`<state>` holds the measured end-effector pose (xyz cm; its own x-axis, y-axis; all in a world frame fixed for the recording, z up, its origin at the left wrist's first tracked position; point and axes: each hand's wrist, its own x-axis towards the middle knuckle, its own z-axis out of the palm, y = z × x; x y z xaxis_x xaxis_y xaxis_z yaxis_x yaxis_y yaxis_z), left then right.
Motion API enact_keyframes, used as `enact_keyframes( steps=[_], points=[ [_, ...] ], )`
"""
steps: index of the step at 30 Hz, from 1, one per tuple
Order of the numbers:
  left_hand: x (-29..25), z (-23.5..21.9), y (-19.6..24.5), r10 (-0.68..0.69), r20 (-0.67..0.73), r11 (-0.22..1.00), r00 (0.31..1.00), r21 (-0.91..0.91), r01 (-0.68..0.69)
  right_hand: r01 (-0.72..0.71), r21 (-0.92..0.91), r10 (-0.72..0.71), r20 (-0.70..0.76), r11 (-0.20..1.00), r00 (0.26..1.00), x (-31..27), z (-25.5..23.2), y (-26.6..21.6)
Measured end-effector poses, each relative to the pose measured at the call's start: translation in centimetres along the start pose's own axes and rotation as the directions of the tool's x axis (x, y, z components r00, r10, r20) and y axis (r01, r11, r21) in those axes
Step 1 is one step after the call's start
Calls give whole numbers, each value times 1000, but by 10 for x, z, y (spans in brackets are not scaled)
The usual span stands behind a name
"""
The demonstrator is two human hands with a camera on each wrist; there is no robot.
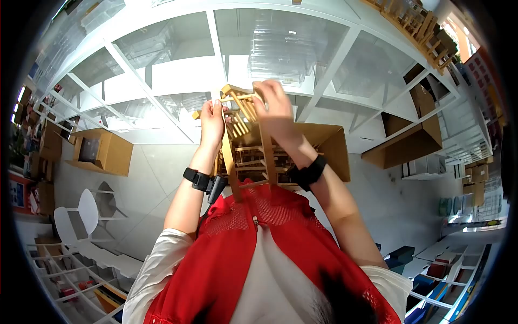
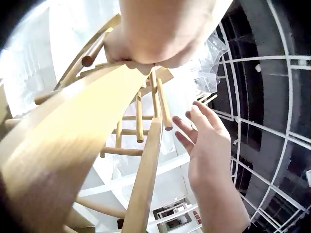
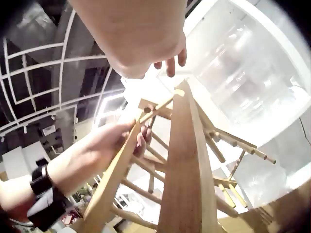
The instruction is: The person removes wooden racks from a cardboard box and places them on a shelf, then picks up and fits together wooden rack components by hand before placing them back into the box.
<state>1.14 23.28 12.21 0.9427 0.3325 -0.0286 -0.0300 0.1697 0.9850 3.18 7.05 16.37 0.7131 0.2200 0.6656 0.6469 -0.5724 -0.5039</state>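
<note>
Head view. Wooden rack (image 1: 245, 146): light timber frame with rungs and dowels, held up in front of the person's chest, before a brown cardboard box (image 1: 329, 146). Left hand (image 1: 212, 123): at the rack's upper left edge, fingers against the frame; how tightly they close is not clear here. Right hand (image 1: 273, 105): over the rack's top right corner, fingers bent onto the top pieces. Black wrist strap (image 1: 308, 174) on the right forearm. Behind: white cubby shelving (image 1: 216, 48) holding clear plastic bins (image 1: 283, 54). Second cardboard box (image 1: 102, 151) on the floor to the left; white chair (image 1: 86, 213) lower left. Red mesh vest (image 1: 243, 254) over a white shirt.

Left wrist view. Left hand (image 2: 160, 29): fills the top of the frame, its grip wrapped on the rack's (image 2: 73, 145) broad slat. Right hand (image 2: 206, 145): fingers straight and spread, just beside the dowels, touching nothing visible here.

Right wrist view. Right hand (image 3: 131, 34): near the lens, fingertips (image 3: 170, 65) hanging just above the rack's (image 3: 187, 165) tall upright, grip released. Left hand (image 3: 104, 143): fingers curled round a slanted bar of the rack, grasping it. Plastic bin (image 3: 248, 77) behind.
</note>
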Motion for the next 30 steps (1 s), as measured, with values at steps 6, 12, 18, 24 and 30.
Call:
enact_keyframes(
  steps=[6, 12, 18, 24, 30],
  points=[
    [-11, 12, 13, 176, 85, 984, 981, 2, -177, 158, -116, -97, 413, 981, 906, 15, -23, -13],
    [-14, 11, 10, 139, 126, 990, 982, -17, -138, 391, -127, -294, 464, 911, 836, 6, -31, -12],
    [-17, 7, 4, 117, 118, 993, 986, -15, -116, 445, -53, -370, 471, 894, 801, 11, -34, -2],
    [-13, 8, -2, 145, 55, 983, 988, 109, -150, 358, 14, -315, 508, 934, 802, 10, -27, 3],
    [-10, 7, -2, 144, 48, 979, 988, 137, -150, 272, 28, -237, 582, 962, 778, 14, -22, 6]
  ],
)
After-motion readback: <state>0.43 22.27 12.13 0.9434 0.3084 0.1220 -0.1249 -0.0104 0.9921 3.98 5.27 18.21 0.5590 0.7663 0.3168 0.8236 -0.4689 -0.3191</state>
